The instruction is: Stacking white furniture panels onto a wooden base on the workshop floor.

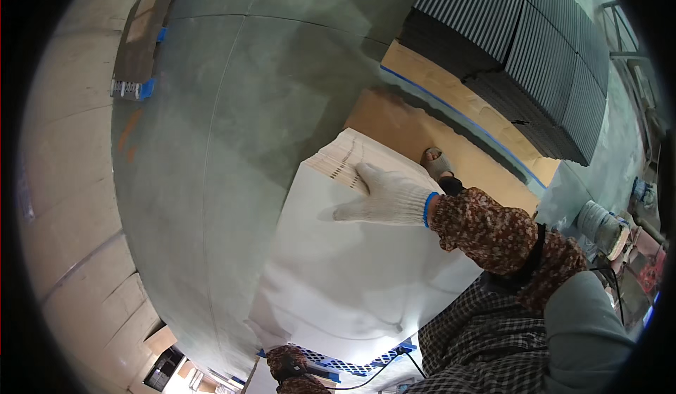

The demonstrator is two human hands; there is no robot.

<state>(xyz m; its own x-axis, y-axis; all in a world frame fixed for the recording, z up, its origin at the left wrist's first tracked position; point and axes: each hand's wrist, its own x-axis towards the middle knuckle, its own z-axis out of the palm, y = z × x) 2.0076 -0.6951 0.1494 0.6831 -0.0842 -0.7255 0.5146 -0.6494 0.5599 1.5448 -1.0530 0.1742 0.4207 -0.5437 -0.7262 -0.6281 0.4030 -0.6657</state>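
Note:
A stack of large white sheets (338, 260) slants across the middle, its layered edges fanned at the far end. My right hand (394, 195), in a white knitted glove with a blue cuff, rests on top of it near that fanned end. The thumb is spread away from the fingers, which lie over the layered edges; nothing is pinched between them. Of my left arm only a brown floral sleeve (287, 366) shows at the lower edge, beside the near end of the sheets. The left hand itself is hidden.
A tall block of dark grey corrugated pieces (521, 49) stands at the far right on a tan board (422, 77). A brown board (380, 119) lies beyond the sheets, near my sandalled foot (436, 161). A blue-cornered pallet (141, 42) sits far left. Blue perforated plastic (352, 363) shows below.

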